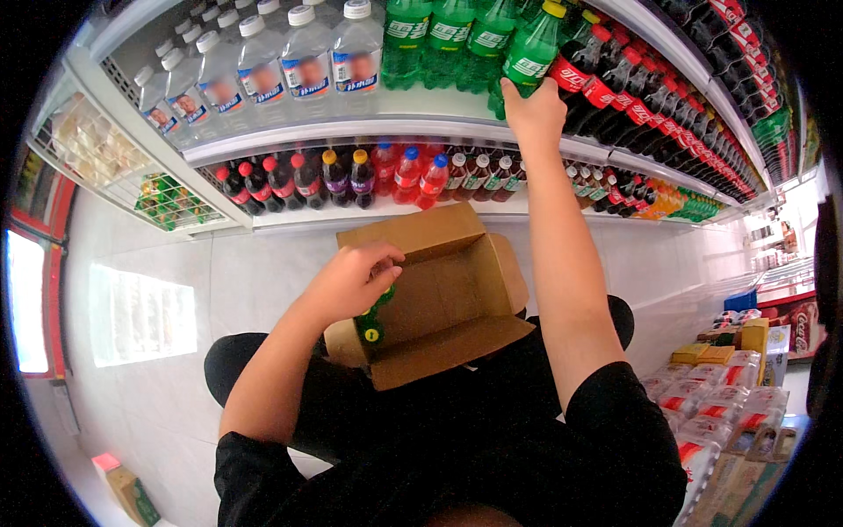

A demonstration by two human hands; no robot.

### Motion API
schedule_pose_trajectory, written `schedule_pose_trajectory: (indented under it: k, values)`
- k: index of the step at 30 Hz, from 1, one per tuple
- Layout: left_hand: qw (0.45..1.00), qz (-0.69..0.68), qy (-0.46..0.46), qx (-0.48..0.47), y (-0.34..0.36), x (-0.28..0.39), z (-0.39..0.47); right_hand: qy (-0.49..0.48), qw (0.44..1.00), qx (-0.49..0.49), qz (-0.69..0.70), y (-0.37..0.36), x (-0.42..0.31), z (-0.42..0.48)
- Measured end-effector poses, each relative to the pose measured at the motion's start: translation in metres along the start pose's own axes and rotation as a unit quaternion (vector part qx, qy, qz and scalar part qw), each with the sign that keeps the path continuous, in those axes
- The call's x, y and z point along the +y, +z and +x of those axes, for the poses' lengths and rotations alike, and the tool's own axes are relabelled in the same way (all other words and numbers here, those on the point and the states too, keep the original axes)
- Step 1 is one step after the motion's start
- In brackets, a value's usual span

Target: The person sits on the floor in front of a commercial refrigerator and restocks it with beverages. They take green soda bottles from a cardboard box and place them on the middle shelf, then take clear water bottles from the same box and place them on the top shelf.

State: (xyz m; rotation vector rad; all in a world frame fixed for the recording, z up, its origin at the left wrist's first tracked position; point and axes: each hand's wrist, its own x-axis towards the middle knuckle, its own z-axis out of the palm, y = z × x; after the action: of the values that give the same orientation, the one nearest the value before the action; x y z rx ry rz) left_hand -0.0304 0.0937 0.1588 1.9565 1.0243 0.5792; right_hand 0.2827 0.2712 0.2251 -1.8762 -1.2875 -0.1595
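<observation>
My right hand grips the lower part of a green plastic soda bottle with a yellow cap. That bottle leans a little at the front of the upper shelf, between a row of other green bottles and a row of cola bottles. Over the left end of an open cardboard box, my left hand hovers with bent fingers and nothing visible in them. Below it, in the box, stand green bottles with yellow caps, partly hidden by the hand. The rest of the box's floor is bare cardboard.
Large clear water bottles fill the upper shelf's left side. The lower shelf holds small bottles of several drinks. A wire rack stands at left. Shrink-wrapped drink packs are stacked at right. A small carton lies at lower left.
</observation>
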Motion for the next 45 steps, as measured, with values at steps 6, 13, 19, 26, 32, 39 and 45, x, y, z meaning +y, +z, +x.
schedule_pose_trajectory:
  k: [6, 13, 19, 26, 32, 39, 45]
  values:
    - [1.000, 0.009, -0.010, -0.016, -0.002, 0.001, -0.001, 0.023, 0.999, 0.001, -0.048, -0.009, -0.006, -0.009]
    - [1.000, -0.001, 0.023, -0.011, 0.003, 0.001, -0.001, -0.023, 1.000, 0.017, 0.012, -0.004, 0.008, -0.017]
    - [0.999, 0.011, 0.005, -0.040, 0.001, -0.004, -0.002, 0.013, 1.000, 0.016, -0.018, 0.000, 0.001, -0.025]
    - [0.998, 0.043, 0.029, -0.025, 0.003, -0.004, -0.005, 0.005, 0.999, 0.050, -0.011, 0.010, 0.014, -0.029]
    - [0.997, 0.064, 0.025, -0.044, 0.001, -0.006, -0.008, -0.115, 0.987, 0.114, 0.014, 0.022, 0.038, -0.043]
    - [0.991, 0.132, -0.008, -0.008, -0.017, -0.014, -0.010, -0.207, 0.955, -0.048, 0.209, 0.056, 0.064, -0.196]
    - [0.988, 0.150, -0.006, 0.045, -0.031, -0.015, -0.011, -0.093, 0.841, -0.488, 0.212, 0.062, 0.065, -0.358]
